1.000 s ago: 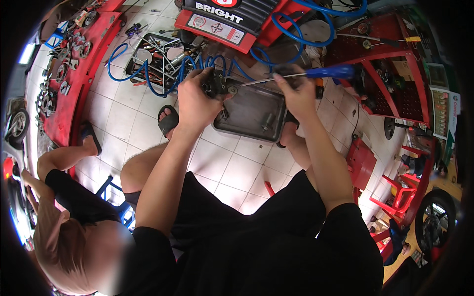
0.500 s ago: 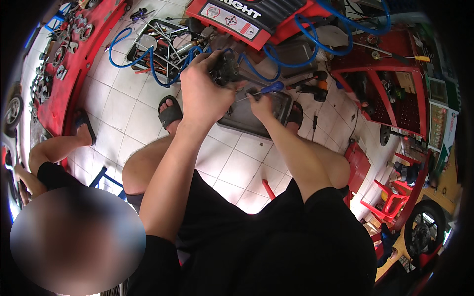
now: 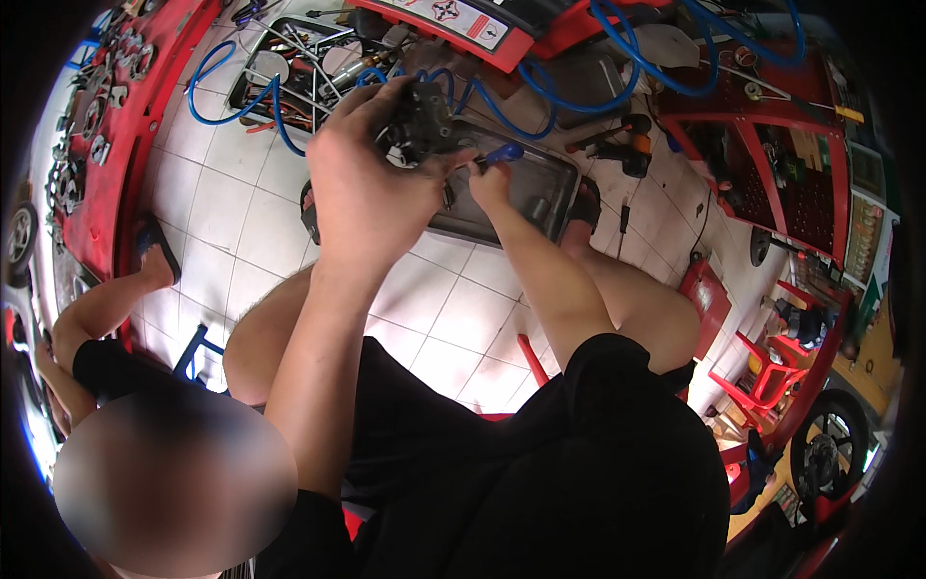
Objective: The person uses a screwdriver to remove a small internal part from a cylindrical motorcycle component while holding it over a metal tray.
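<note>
the person's left hand (image 3: 371,174) is raised above the tiled floor (image 3: 424,309), its fingers wrapped around a dark metal mechanical part (image 3: 422,121), with the thumb stretched along the lower side. the part sits up in that grip, between a tray of tools (image 3: 252,60) and a shallow grey tray (image 3: 552,176) as the head camera sees it. the right hand (image 3: 490,185) is just beside the left thumb, fingers curled in and pinching a blue-handled screwdriver (image 3: 505,152); its handle points up and to the right, and i cannot tell whether its tip touches the part. a small grey cylindrical piece (image 3: 540,208) lies in the grey tray. right of that tray, a black-and-orange pistol-grip power tool (image 3: 632,150) and a black-handled tool (image 3: 625,218) lie on the tiles. a blue coiled hose (image 3: 548,89) loops across the area beyond the hands.
</note>
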The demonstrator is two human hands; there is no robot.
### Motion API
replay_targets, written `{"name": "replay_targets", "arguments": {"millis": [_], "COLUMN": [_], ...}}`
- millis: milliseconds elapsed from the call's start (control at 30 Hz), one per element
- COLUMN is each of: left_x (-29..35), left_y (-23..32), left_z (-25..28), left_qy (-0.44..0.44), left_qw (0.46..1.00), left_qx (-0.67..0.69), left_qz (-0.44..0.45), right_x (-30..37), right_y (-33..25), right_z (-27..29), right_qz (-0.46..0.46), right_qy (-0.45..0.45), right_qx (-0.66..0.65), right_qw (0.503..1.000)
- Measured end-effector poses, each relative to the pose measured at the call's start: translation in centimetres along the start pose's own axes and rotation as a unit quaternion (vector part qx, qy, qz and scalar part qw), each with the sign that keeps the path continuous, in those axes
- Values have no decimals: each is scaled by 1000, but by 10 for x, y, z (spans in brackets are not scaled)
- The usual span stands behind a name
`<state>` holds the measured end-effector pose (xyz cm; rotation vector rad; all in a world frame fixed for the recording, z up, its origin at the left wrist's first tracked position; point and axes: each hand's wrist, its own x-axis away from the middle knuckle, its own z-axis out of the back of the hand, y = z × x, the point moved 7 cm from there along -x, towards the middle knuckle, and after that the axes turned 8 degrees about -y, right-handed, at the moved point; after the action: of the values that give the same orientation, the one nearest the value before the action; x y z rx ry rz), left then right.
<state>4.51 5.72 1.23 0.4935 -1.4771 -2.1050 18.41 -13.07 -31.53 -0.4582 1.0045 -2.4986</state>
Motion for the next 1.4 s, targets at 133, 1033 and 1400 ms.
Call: {"name": "replay_targets", "arguments": {"millis": [133,1033,1400], "left_x": [2,25,27], "left_y": [1,-4,25], "left_z": [2,-39,-63], "left_qy": [11,-90,-100], "left_qw": [1000,938,990], "left_qx": [-23,293,-44], "left_qz": [-4,163,-88], "right_x": [3,108,90], "right_y": [-2,-156,-185], "right_z": [17,234,227], "right_qz": [-16,112,135], "right_qy": [39,-47,-109], "right_qx": [-40,-103,-195], "right_qw": [998,987,965]}}
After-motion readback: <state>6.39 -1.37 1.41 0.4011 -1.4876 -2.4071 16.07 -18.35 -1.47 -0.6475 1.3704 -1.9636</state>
